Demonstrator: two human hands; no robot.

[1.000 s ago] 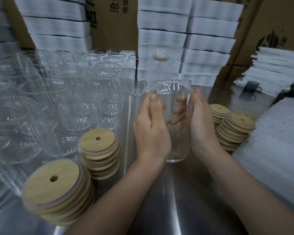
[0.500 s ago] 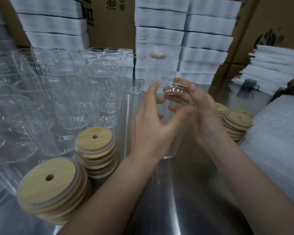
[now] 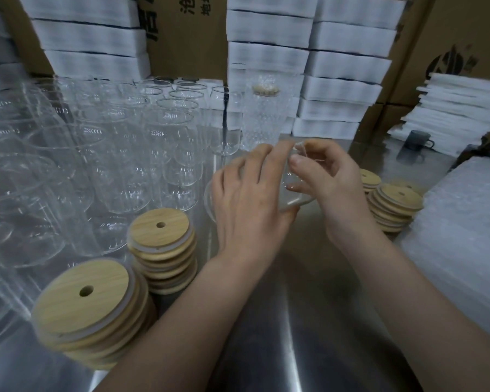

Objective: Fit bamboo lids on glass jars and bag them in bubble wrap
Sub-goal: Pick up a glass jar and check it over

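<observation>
At frame centre, glass jar tilted between both hands: left hand wrapped over its body, right hand curled at the rim. Best gripped firmly, stood upright, then capped from lower-left bamboo lid stack.

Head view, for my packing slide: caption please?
Left hand and right hand hold a glass jar over the steel table, between stacks of bamboo lids.
</observation>
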